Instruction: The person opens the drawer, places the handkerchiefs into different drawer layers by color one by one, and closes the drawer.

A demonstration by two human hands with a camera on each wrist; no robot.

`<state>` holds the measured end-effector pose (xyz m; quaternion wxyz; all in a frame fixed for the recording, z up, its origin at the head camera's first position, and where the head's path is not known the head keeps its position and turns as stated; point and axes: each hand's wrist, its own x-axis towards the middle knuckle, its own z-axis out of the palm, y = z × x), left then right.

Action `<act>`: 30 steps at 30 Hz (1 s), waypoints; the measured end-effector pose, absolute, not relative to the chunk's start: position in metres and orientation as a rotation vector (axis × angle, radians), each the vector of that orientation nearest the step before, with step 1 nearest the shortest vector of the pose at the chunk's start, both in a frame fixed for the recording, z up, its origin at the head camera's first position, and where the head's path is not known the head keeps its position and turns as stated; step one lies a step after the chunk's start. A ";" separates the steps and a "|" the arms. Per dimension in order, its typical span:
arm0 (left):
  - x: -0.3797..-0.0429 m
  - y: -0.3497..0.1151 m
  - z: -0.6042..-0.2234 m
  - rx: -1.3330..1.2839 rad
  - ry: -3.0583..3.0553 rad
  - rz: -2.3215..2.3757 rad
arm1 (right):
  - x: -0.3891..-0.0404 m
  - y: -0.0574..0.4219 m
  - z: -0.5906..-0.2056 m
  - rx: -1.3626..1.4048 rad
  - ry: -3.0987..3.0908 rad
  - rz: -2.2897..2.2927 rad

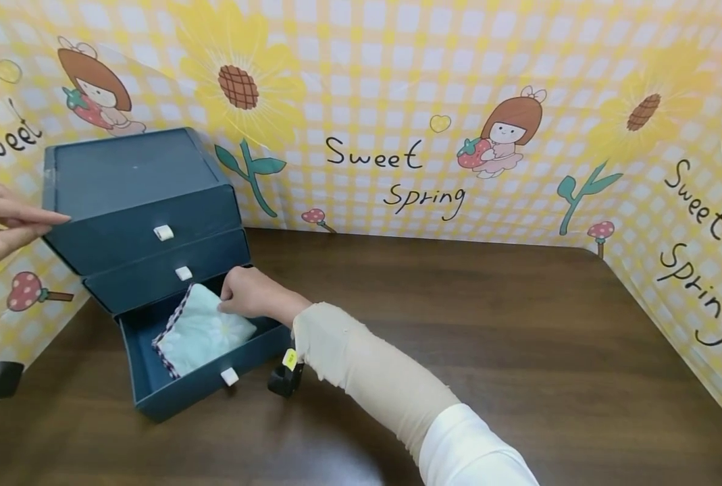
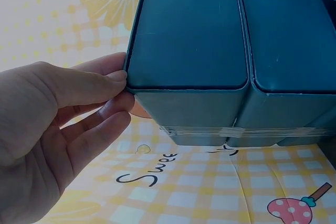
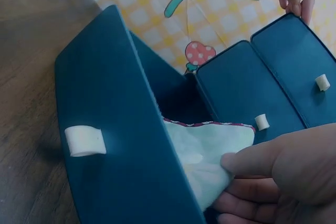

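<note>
A dark blue box of stacked drawers [image 1: 136, 175] stands at the left, its bottom drawer [image 1: 169, 398] pulled out. Inside that drawer lies a folded pale mint cloth [image 1: 199, 334] with a dark-and-white trimmed edge. My right hand [image 1: 248, 293] pinches the cloth; in the right wrist view the thumb lies on top of the cloth [image 3: 207, 150], the other fingers partly hidden beneath. At the box's upper left front corner, my left hand [image 1: 5, 226] holds on with thumb and fingertips. The left wrist view shows the left hand [image 2: 58, 114] pinching this corner.
White loop pulls [image 1: 163, 233] mark the drawer fronts; the upper two drawers are closed. A black band with a yellow tag [image 1: 286, 374] shows below my right wrist. The brown tabletop [image 1: 458, 324] extends right, and a yellow checked printed backdrop [image 1: 361, 81] rises behind and beside it.
</note>
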<state>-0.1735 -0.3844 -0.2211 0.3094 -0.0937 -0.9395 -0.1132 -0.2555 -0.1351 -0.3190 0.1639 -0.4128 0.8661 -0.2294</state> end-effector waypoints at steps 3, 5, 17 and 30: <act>-0.175 -0.384 -0.221 -0.237 -2.497 -0.267 | -0.257 -0.135 -0.322 -1.136 2.476 -0.621; -0.175 -0.385 -0.221 -0.228 -2.505 -0.249 | -0.258 -0.135 -0.325 -1.114 2.478 -0.608; -0.176 -0.389 -0.227 -0.255 -2.487 -0.279 | -0.257 -0.144 -0.333 -0.946 2.496 -0.448; -0.178 -0.433 -0.248 -0.326 -2.450 -0.269 | -0.249 -0.154 -0.342 -0.900 2.478 -0.378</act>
